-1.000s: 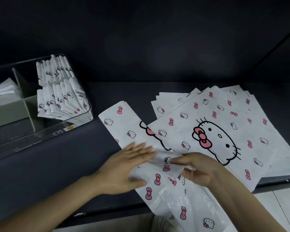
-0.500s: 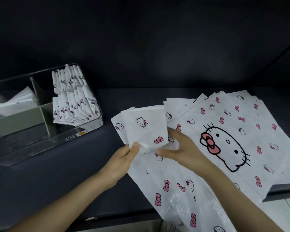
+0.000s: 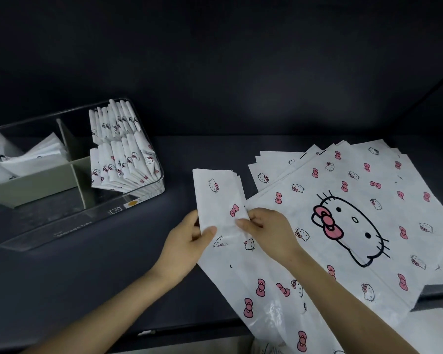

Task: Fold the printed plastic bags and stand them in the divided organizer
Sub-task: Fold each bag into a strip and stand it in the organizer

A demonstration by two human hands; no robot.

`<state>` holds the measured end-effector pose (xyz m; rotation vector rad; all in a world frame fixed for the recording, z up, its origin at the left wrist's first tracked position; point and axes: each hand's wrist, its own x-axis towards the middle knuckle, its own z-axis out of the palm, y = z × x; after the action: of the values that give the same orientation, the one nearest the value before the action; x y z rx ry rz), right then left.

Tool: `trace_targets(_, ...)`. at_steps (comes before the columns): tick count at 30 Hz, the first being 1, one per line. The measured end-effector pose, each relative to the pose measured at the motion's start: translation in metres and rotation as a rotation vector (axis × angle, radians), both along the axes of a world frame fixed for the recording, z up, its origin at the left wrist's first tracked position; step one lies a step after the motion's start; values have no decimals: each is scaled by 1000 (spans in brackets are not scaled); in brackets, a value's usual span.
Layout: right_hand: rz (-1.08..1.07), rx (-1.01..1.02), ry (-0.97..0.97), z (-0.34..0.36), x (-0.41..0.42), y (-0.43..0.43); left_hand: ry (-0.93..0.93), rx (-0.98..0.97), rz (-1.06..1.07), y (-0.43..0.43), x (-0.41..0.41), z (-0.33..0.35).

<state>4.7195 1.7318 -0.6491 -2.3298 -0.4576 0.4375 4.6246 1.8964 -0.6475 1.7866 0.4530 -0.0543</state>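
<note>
The grip of the left hand (image 3: 186, 242) is closed on the bag (image 3: 216, 190): the thumb lies on top of the folded white strip and the fingers curl beneath its left edge. The grip of the right hand (image 3: 266, 229) is also closed on the same bag. Its thumb and fingertips pinch the right edge just below a pink bow print. The two hands are close together, at the centre of the frame.

Above the hands, the bag's upper part is doubled over into a narrow, layered panel whose stacked edges show at its top right corner. Below the hands the unfolded rest of the bag runs down toward the lower right of the frame, across the dark worktop (image 3: 100, 282) and past its front edge.

Just right of the hands lies a fanned stack of flat bags (image 3: 399, 226), white with small cat faces and pink bows. The top one carries a large cat face. The stack's near right corner hangs over the worktop's edge.

In the upper left of the frame stands the clear organizer (image 3: 62, 231), with grey-green dividers (image 3: 36, 181). Folded bags (image 3: 123, 164) stand upright in two rows in its right-hand compartments. Loose white plastic (image 3: 33, 155) lies in a left compartment.
</note>
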Motion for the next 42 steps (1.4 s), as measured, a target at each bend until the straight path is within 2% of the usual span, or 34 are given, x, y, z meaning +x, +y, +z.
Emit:
trace_targets(4,-20,-41,-52,-1,-2,6,-87,242,88,-4,-7,-7)
trace_targets(8,-49,-60,-64,-1,-3,9,-80,488,77,-6,-5,-10)
trace_targets(13,-82,-47,-41,-3,-2,9,-250,963,-20,8,-3,-25)
trace_targets(15,-77,-48,-38,-3,-1,10,-336,1062,-148,16,3,-26)
trace_targets(17,-71,-51,-39,-2,-1,10,-379,1107,-339,20,11,-22)
trace_targets(21,-61,-85,-47,-2,1,11,-260,1177,-636,24,27,-17)
trace_targets(24,-43,-114,-65,-1,2,11,-188,1140,-639,26,32,-24)
trace_targets(29,-42,-94,-68,-5,2,10,-158,1095,-541,29,33,-34)
trace_targets(33,-32,-130,-63,-6,4,9,-122,1096,-544,32,35,-34)
trace_targets(35,-72,-64,-69,-6,-1,7,-114,1107,-540,31,34,-35)
trace_targets(36,-96,-42,-160,-5,-5,5,-107,1118,-540,31,34,-35)
trace_targets(37,-91,-74,-342,-5,-9,1,-102,1125,-543,30,35,-35)
trace_targets(39,42,-116,-620,-10,-14,-10,-93,1125,-548,30,36,-34)
trace_targets(42,367,-68,-718,-16,-10,-26,-59,1123,-566,29,35,-33)
